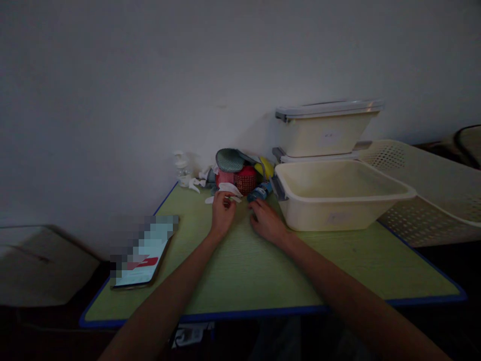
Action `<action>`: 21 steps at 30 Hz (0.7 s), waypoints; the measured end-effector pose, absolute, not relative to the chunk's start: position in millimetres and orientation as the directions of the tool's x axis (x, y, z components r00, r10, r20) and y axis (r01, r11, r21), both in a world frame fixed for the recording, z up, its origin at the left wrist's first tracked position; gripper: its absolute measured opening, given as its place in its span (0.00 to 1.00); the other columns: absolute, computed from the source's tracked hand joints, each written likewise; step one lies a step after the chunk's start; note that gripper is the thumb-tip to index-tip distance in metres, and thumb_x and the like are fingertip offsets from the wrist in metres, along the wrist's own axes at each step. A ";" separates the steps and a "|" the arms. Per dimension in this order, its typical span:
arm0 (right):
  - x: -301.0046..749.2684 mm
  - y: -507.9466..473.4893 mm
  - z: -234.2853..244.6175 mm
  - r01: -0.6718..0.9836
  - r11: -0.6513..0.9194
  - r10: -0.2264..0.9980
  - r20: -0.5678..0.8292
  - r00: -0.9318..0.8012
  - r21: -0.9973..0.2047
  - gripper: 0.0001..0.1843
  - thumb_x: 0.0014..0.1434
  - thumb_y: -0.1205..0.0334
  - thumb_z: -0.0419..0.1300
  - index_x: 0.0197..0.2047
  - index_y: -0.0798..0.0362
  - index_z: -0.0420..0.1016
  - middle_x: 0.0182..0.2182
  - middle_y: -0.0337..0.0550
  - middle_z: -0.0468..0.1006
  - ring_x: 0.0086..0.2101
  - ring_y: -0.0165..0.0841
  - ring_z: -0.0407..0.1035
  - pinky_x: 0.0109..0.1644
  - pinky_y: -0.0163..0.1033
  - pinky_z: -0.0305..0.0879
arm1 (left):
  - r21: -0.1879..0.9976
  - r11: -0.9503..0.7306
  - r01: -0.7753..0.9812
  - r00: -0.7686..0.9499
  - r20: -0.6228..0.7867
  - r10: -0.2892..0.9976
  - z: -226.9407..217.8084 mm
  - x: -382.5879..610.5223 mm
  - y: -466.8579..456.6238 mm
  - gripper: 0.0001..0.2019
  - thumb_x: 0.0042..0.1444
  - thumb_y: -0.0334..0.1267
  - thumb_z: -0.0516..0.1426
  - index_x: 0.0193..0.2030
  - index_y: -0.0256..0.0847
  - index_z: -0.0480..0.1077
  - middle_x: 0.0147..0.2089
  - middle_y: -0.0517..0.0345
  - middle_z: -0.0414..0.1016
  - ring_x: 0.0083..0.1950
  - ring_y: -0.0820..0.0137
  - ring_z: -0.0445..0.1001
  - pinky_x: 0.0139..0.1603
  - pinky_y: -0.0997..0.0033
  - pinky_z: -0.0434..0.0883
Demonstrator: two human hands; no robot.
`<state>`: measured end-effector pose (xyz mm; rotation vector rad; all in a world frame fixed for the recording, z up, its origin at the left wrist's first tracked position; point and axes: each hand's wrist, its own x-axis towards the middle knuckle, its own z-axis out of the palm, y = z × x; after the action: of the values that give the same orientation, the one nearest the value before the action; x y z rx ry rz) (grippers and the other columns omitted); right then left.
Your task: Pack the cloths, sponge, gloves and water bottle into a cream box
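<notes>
Near the far side of the table, my left hand (pixel 223 213) has its fingers curled in a pinch at a thin white piece (pixel 230 189), perhaps cloth or paper. To its right, my right hand (pixel 266 220) reaches forward with thumb and fingers apart. Its fingertips are beside the near end of a blue bottle-like item (pixel 261 191) that lies on its side; whether they touch is unclear. Right behind both hands is a pile with a dark checked cloth item (pixel 229 159), a red patterned item (pixel 245 180) and a yellow item (pixel 266 168).
A clear pump bottle (pixel 182 170) and a white spray head (pixel 194 185) stand at the back left. An open cream bin (pixel 338 213) sits right, before a lidded bin (pixel 323 135). A perforated basket (pixel 424 190) is beyond. A phone (pixel 146 250) lies left on the green table (pixel 240 281).
</notes>
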<state>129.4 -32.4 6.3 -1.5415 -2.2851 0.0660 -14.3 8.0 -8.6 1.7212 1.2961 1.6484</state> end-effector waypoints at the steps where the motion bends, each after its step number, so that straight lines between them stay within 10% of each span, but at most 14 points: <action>1: 130.5 -32.8 6.5 0.887 0.391 0.904 0.285 -0.320 -0.246 0.15 0.57 0.71 0.51 0.48 0.60 0.68 0.47 0.54 0.68 0.49 0.39 0.62 0.52 0.41 0.60 | 0.826 -0.466 0.317 -0.166 0.532 0.830 -7.5 -13.9 7.7 0.07 0.45 0.27 0.53 0.33 0.40 0.65 0.38 0.59 0.65 0.32 0.74 0.66 0.33 0.74 0.67; 10: 129.0 -32.3 7.9 0.906 0.360 0.917 0.263 -0.301 -0.222 0.16 0.57 0.69 0.49 0.49 0.59 0.67 0.49 0.56 0.67 0.49 0.43 0.62 0.50 0.46 0.62 | 0.934 -0.305 0.188 -0.424 0.357 0.832 40.2 -16.0 52.1 0.16 0.46 0.35 0.57 0.42 0.41 0.58 0.35 0.60 0.64 0.32 0.72 0.67 0.32 0.73 0.66; 21: 130.1 -32.4 4.4 0.910 0.361 0.913 0.277 -0.300 -0.204 0.15 0.58 0.68 0.49 0.49 0.58 0.67 0.49 0.55 0.67 0.49 0.43 0.62 0.49 0.46 0.63 | 0.945 -0.326 0.041 -0.363 0.318 0.876 129.9 -0.4 92.6 0.09 0.44 0.27 0.57 0.22 0.39 0.59 0.21 0.66 0.60 0.24 0.75 0.63 0.25 0.77 0.62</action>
<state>130.1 -32.4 4.4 -1.6021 -2.2850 0.0118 -0.4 92.6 129.9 1.2374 1.2885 1.7543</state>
